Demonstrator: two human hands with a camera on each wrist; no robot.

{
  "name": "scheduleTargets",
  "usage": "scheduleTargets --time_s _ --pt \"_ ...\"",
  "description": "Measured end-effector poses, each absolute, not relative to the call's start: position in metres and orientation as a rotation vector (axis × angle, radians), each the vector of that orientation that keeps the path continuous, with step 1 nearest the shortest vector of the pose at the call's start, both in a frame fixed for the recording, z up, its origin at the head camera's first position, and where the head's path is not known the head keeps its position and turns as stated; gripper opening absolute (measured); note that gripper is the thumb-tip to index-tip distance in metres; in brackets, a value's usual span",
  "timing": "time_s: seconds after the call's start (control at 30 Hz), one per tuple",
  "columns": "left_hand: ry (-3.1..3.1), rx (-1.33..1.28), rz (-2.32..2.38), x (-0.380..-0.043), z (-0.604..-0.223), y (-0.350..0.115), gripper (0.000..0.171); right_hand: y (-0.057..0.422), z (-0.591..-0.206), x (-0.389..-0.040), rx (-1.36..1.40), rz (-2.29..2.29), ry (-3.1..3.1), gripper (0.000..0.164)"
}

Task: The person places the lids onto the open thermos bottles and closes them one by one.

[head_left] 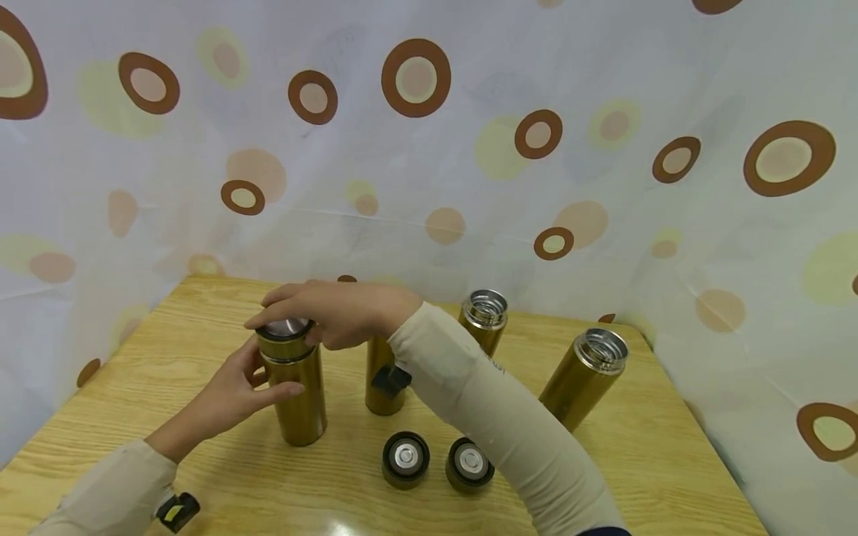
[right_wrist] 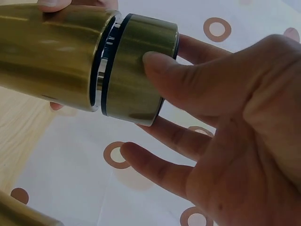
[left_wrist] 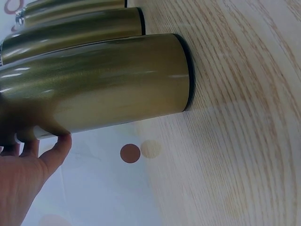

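Observation:
A gold thermos flask (head_left: 299,406) stands upright on the left part of the table. My left hand (head_left: 231,391) holds its body from the left side, thumb across the front. Above it, my right hand (head_left: 342,313) grips the flask's gold lid (right_wrist: 141,70) between thumb and fingers. In the right wrist view, a narrow gap with shiny metal shows between the lid and the flask's body. The left wrist view has the flask's dark base (left_wrist: 187,70) on the wood, with the left fingertips touching its side higher up.
Two uncapped gold flasks stand right of centre, one farther back (head_left: 484,316) and one nearer (head_left: 579,380). Another gold flask (head_left: 384,394) is partly behind my right wrist, its top hidden. Two loose lids (head_left: 405,460) lie near the front of the wooden table (head_left: 643,461). A patterned sheet (head_left: 429,171) hangs behind.

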State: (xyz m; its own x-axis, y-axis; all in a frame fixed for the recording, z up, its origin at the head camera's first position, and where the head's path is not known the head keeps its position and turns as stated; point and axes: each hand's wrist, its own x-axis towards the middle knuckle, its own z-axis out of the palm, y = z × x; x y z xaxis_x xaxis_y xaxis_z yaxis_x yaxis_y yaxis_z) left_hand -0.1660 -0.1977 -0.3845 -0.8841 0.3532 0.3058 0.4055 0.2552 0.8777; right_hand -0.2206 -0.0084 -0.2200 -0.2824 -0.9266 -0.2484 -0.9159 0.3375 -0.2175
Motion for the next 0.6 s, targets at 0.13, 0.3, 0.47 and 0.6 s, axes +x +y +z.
scheduleTargets --time_s 0.13,0.3,0.47,0.6 --pt "-2.44 -0.756 -1.737 -0.166 -0.386 -0.198 0.075 -0.008 -0.22 -0.219 -1.652 -0.037 2.286 0.062" --pt "-2.431 -0.764 -1.741 -0.167 -0.387 -0.198 0.075 -0.009 -0.219 -0.215 -1.657 -0.03 2.327 0.061" --pt "-2.427 -0.771 -1.756 -0.167 -0.386 -0.198 0.076 -0.01 -0.221 -0.211 -1.599 -0.018 2.396 0.06" --pt "-2.425 -0.78 -1.753 -0.167 -0.386 -0.198 0.079 -0.01 -0.223 -0.21 -1.55 0.0 2.446 0.059"
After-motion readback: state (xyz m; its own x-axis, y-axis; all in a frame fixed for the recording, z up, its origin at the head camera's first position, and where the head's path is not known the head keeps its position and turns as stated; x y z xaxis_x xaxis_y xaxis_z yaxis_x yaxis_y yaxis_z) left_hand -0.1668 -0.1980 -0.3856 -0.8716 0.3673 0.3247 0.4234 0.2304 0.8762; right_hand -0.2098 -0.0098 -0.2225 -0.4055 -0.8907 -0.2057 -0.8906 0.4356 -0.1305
